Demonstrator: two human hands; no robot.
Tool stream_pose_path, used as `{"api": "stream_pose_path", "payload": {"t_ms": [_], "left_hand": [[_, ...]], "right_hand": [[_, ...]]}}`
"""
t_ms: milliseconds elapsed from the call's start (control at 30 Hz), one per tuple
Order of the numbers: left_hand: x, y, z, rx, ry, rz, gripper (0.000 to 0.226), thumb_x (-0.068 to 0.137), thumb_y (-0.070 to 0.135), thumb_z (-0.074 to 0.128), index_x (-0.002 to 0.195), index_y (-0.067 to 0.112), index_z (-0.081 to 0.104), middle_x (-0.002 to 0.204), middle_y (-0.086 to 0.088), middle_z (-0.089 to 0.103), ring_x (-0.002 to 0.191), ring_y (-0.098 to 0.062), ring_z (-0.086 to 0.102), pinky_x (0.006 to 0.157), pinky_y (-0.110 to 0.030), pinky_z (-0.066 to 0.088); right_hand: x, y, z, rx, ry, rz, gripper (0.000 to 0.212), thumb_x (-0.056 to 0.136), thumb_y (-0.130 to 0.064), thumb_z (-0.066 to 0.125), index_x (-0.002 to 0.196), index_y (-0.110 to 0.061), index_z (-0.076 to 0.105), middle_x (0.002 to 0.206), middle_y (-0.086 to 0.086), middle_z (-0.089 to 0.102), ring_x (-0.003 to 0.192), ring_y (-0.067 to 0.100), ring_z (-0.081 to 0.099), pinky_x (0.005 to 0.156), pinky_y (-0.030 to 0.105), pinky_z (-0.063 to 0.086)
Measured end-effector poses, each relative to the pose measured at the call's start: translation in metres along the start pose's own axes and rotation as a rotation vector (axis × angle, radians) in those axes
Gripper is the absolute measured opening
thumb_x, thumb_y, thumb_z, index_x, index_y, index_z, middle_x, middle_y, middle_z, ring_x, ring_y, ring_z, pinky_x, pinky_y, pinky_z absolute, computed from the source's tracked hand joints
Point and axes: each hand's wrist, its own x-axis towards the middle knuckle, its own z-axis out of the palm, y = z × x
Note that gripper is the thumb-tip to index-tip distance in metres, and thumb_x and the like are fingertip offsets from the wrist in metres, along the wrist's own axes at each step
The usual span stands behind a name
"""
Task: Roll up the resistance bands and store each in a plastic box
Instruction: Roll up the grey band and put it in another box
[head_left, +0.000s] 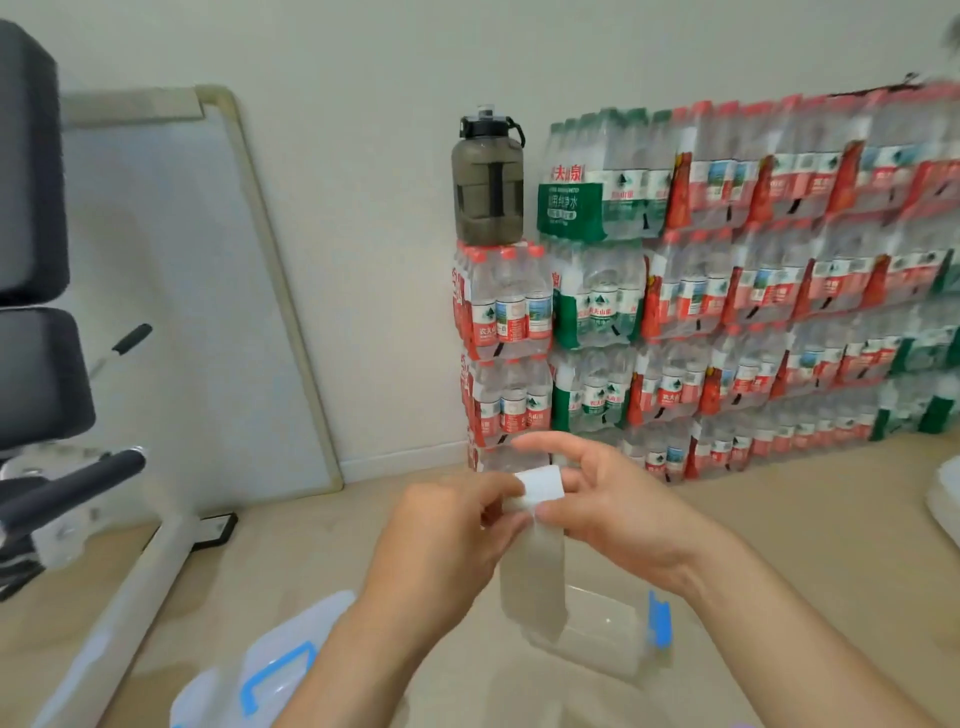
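A pale translucent resistance band (532, 571) is held up in front of me. Its top end is wound into a small white roll between my fingers, and the loose tail hangs down. My left hand (447, 535) pinches the roll from the left. My right hand (618, 509) grips it from the right, fingers curled over the top. Below the tail, an open clear plastic box (602, 639) with a blue latch rests on the floor. A second clear plastic box or lid with a blue clip (270, 670) lies at the lower left.
Stacked shrink-wrapped packs of water bottles (727, 291) line the wall on the right, with a dark large jug (488, 176) on top. A whiteboard (171, 312) leans on the wall at left beside a black exercise bench (36, 260). White items (948, 499) sit at the right edge.
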Motion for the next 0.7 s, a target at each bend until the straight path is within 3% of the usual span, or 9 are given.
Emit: {"api": "stream_pose_path", "payload": {"t_ms": [100, 167, 233, 300, 400, 500, 600, 633, 700], "left_hand": [[0.000, -0.006, 0.000, 0.044, -0.078, -0.012, 0.007, 0.079, 0.031, 0.070, 0.085, 0.029, 0.069, 0.069, 0.009, 0.064, 0.066, -0.009, 0.059, 0.066, -0.031, 0.049], [0.004, -0.010, -0.002, 0.010, -0.047, -0.096, 0.005, 0.077, 0.029, 0.072, 0.076, 0.029, 0.067, 0.068, 0.012, 0.057, 0.067, -0.003, 0.055, 0.065, -0.023, 0.046], [0.008, -0.013, -0.001, -0.063, -0.010, -0.261, 0.011, 0.073, 0.028, 0.071, 0.067, 0.027, 0.062, 0.060, 0.012, 0.054, 0.058, -0.003, 0.051, 0.062, -0.025, 0.045], [0.014, -0.011, 0.000, -0.321, 0.000, -0.452, 0.013, 0.073, 0.025, 0.070, 0.066, 0.020, 0.059, 0.051, 0.009, 0.052, 0.047, -0.008, 0.049, 0.057, -0.031, 0.049], [0.019, -0.006, 0.004, -0.605, 0.032, -0.577, 0.009, 0.078, 0.008, 0.066, 0.081, 0.012, 0.060, 0.057, -0.008, 0.059, 0.049, -0.016, 0.057, 0.058, -0.036, 0.053], [0.022, -0.005, 0.000, -0.758, 0.006, -0.567, 0.020, 0.082, 0.002, 0.067, 0.098, 0.013, 0.066, 0.076, -0.026, 0.066, 0.063, -0.019, 0.066, 0.067, -0.034, 0.058], [0.021, -0.006, -0.010, -0.839, -0.116, -0.517, 0.029, 0.080, 0.001, 0.070, 0.106, 0.014, 0.067, 0.080, -0.014, 0.073, 0.070, -0.014, 0.067, 0.069, -0.024, 0.057], [0.020, -0.007, -0.012, -0.776, -0.117, -0.480, 0.028, 0.080, 0.002, 0.071, 0.105, 0.016, 0.068, 0.076, -0.008, 0.073, 0.068, -0.011, 0.065, 0.069, -0.025, 0.056], [0.022, -0.011, -0.012, -0.505, 0.000, -0.387, 0.021, 0.080, 0.011, 0.073, 0.092, 0.029, 0.073, 0.070, 0.005, 0.068, 0.062, -0.001, 0.058, 0.067, -0.019, 0.052]], "right_hand": [[0.003, 0.007, 0.000, -0.123, -0.030, 0.044, 0.052, 0.083, 0.008, 0.060, 0.123, -0.025, 0.053, 0.100, 0.017, 0.071, 0.082, 0.015, 0.064, 0.075, 0.024, 0.048], [0.007, 0.008, 0.001, -0.237, 0.092, 0.036, 0.038, 0.083, -0.006, 0.068, 0.114, -0.025, 0.057, 0.083, 0.005, 0.068, 0.068, 0.003, 0.061, 0.066, 0.016, 0.047], [0.011, 0.011, 0.004, -0.370, 0.267, -0.012, 0.028, 0.080, -0.016, 0.073, 0.103, -0.022, 0.059, 0.073, 0.001, 0.058, 0.053, -0.003, 0.051, 0.056, 0.010, 0.041], [0.013, 0.013, 0.014, -0.345, 0.269, -0.051, 0.026, 0.079, -0.016, 0.074, 0.099, -0.021, 0.059, 0.076, 0.001, 0.058, 0.056, 0.001, 0.051, 0.058, 0.014, 0.043], [0.013, 0.015, 0.032, -0.333, 0.169, -0.134, 0.027, 0.083, -0.006, 0.066, 0.099, -0.027, 0.063, 0.085, -0.004, 0.071, 0.075, 0.007, 0.065, 0.073, 0.020, 0.052], [0.015, 0.009, 0.034, -0.376, 0.100, -0.203, 0.032, 0.087, -0.002, 0.058, 0.100, -0.028, 0.070, 0.092, -0.011, 0.075, 0.090, 0.004, 0.069, 0.083, 0.017, 0.051], [0.013, 0.005, 0.022, -0.271, 0.136, -0.184, 0.026, 0.091, -0.004, 0.057, 0.092, -0.024, 0.074, 0.072, -0.017, 0.071, 0.065, -0.004, 0.062, 0.066, 0.011, 0.046], [0.013, 0.005, 0.020, -0.256, 0.168, -0.174, 0.026, 0.091, -0.005, 0.056, 0.087, -0.023, 0.074, 0.064, -0.016, 0.068, 0.057, -0.004, 0.056, 0.059, 0.012, 0.043], [0.015, 0.004, 0.018, -0.210, 0.201, -0.147, 0.020, 0.092, -0.008, 0.057, 0.088, -0.015, 0.075, 0.071, -0.004, 0.071, 0.061, 0.001, 0.056, 0.054, 0.018, 0.045]]}}
